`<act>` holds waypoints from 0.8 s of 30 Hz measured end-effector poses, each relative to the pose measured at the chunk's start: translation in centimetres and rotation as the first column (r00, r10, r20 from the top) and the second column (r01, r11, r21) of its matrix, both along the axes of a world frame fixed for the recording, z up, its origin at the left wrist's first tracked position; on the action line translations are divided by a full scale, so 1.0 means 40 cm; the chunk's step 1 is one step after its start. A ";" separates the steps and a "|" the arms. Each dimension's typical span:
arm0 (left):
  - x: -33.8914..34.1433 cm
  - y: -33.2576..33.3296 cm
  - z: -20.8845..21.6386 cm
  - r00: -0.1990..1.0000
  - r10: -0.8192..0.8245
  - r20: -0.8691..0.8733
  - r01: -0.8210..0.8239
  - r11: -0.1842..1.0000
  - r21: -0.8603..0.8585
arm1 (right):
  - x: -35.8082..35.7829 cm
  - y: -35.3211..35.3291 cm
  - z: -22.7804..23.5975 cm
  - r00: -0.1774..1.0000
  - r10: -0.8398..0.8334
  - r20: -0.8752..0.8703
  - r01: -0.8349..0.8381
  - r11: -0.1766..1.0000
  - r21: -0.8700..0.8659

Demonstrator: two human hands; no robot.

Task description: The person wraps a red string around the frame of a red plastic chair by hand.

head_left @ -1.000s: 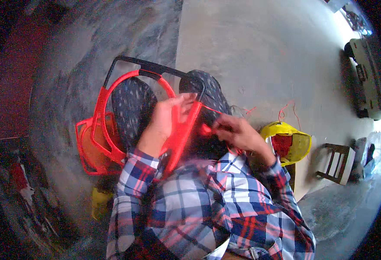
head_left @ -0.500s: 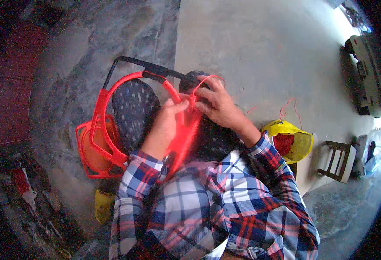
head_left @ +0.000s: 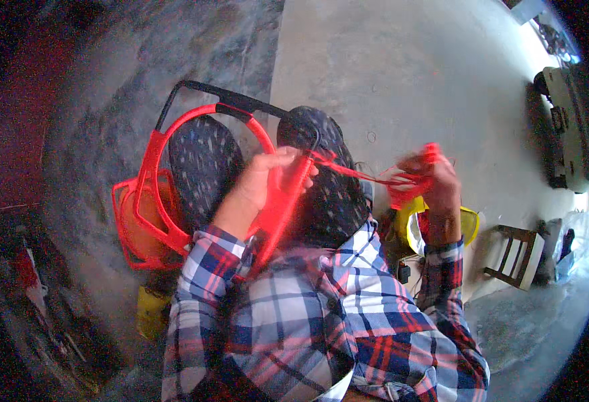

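Two grips: holding red frame (head_left: 282, 216) at far end of right rail with left hand (head_left: 259, 179), clutching bunched red cord (head_left: 361, 175) in right hand (head_left: 440, 186), blurred. Lying across knees (head_left: 207, 164); likely light, stiff, best held by that rail. Expect soft, tangle-prone cord; take by bunch. Counting two frames, including second frame (head_left: 122, 224) at left; one yellow tub (head_left: 469, 224), one wooden stool (head_left: 534, 258) at right. Can't count strands.

Glare whitens the upper right; the right hand (head_left: 442, 179) is blurred.
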State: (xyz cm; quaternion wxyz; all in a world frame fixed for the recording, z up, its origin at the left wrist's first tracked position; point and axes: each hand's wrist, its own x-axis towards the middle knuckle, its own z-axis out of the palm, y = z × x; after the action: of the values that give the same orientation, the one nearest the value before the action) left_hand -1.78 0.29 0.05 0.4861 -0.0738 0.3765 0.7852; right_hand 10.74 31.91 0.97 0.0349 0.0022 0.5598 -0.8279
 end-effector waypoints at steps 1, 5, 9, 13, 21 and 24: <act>-0.003 -0.001 -0.003 1.000 0.005 0.003 -0.005 1.000 0.005 | 0.038 0.024 -0.029 0.992 -0.112 0.054 0.124 0.842 -0.526; 0.000 -0.009 0.004 0.998 0.038 0.050 -0.040 0.998 0.052 | 0.176 0.012 -0.082 0.862 -0.296 0.412 0.379 0.915 -0.136; 0.001 -0.005 -0.016 0.998 0.047 0.049 -0.050 0.996 0.072 | 0.208 -0.110 -0.066 0.878 0.040 0.477 0.107 0.954 -0.278; -0.013 -0.026 -0.032 0.996 0.036 0.085 -0.045 0.993 0.106 | 0.175 -0.130 -0.119 0.797 -0.317 0.515 0.329 0.942 0.072; -0.006 -0.009 -0.036 0.929 0.281 -0.239 -0.326 0.929 -0.176 | -0.084 -0.084 -0.061 0.926 -0.307 0.219 0.209 0.901 0.381; 0.008 -0.001 -0.025 0.870 0.325 -0.371 -0.408 0.897 -0.169 | -0.188 -0.192 0.014 0.990 -0.108 -0.095 0.142 0.624 0.769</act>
State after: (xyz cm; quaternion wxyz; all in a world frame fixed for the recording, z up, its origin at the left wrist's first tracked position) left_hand -1.45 0.24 -0.96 0.2436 -0.0691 0.5248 0.8127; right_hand 3.23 24.24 1.52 -0.0380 0.0393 0.8593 -0.5085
